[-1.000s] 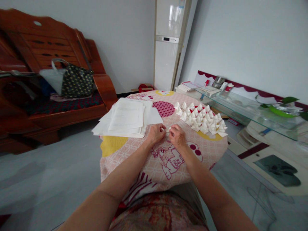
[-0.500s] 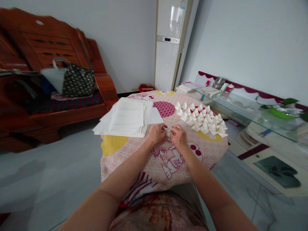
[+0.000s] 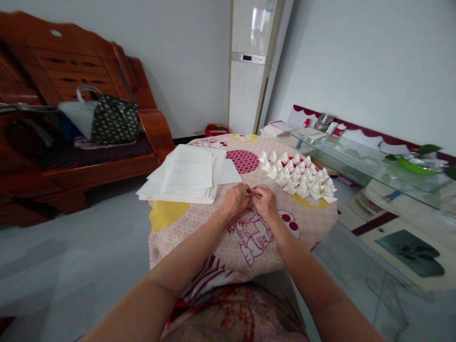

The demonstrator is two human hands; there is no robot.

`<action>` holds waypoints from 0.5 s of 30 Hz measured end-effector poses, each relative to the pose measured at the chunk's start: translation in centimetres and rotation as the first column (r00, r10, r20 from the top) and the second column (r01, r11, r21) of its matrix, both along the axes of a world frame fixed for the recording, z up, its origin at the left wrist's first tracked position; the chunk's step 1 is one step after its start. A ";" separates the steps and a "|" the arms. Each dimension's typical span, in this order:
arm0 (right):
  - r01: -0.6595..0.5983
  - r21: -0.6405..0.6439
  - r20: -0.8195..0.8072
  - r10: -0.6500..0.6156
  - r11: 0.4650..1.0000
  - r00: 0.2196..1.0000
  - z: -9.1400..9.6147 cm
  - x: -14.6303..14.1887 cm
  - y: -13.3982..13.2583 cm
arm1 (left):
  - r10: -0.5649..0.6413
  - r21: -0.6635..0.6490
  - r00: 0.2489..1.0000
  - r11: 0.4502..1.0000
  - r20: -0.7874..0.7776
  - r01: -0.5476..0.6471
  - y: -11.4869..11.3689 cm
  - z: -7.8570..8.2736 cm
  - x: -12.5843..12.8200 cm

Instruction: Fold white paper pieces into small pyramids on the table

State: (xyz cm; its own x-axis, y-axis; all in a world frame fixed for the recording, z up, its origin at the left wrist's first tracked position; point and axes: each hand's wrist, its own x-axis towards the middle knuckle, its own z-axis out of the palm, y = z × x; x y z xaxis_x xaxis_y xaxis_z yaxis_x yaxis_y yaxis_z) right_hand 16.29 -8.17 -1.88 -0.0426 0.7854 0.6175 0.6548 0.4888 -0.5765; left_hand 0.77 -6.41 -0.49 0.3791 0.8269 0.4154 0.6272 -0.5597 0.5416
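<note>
My left hand (image 3: 237, 199) and my right hand (image 3: 264, 200) meet low over the pink patterned tablecloth (image 3: 213, 237), fingertips pinched together and touching. Between them is a small piece of white paper, almost wholly covered by the fingers, so its shape cannot be made out. Left of my hands lies a stack of white paper sheets (image 3: 188, 171), the upper ones faintly printed. To the right stand several small folded white paper pieces (image 3: 302, 178) with pointed tips, set close together in rows, with some red showing beneath them.
A glass-topped cabinet (image 3: 356, 171) borders the table's right side, with papers, metal tins and a green dish (image 3: 420, 166) on it. At left stands a wooden sofa (image 3: 81, 61) holding a dark patterned bag (image 3: 116, 118). A tall white air conditioner (image 3: 247, 90) is behind the table.
My two hands have come closer together, and their fingertips now touch. The white paper that showed between them is mostly covered. The stack and the folded pieces stay put.
</note>
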 end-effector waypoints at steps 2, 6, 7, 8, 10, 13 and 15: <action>-0.012 0.000 -0.007 0.012 1.000 1.000 0.0 0.0 0.0 | 0.016 -0.010 0.999 1.000 -0.044 -0.016 0.0 0.0 0.2; -0.019 0.015 -0.060 0.020 1.000 0.998 0.0 0.0 -0.1 | 0.041 -0.020 0.993 0.999 -0.114 -0.043 0.0 0.1 0.3; -0.008 0.011 -0.079 0.009 1.000 0.997 0.0 0.0 -0.1 | 0.048 -0.015 0.991 0.999 -0.121 -0.051 0.0 0.2 0.2; 0.005 0.001 -0.102 -0.005 1.000 0.995 0.0 0.1 -0.1 | 0.061 -0.011 0.990 0.998 -0.126 -0.063 -0.1 0.3 0.2; 0.023 -0.031 -0.153 -0.027 0.999 0.988 -0.1 0.2 0.0 | 0.095 -0.002 0.987 0.995 -0.131 -0.096 -0.2 0.4 0.0; 0.029 -0.092 -0.213 -0.048 0.995 0.976 -0.1 0.3 0.0 | 0.127 0.015 0.982 0.992 -0.137 -0.127 -0.4 0.7 -0.1; 0.047 -0.129 -0.227 -0.076 0.990 0.971 0.0 0.4 0.0 | 0.131 0.020 0.981 0.991 -0.146 -0.129 -0.5 0.8 -0.2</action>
State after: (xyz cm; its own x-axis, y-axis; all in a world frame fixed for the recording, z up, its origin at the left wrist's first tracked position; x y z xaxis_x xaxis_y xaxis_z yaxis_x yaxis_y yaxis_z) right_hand 16.71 -8.12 -1.85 0.1404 0.8521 0.5042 0.5239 0.3682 -0.7681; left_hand 0.57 -6.86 0.35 0.3260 0.8691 0.3719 0.7670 -0.4731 0.4334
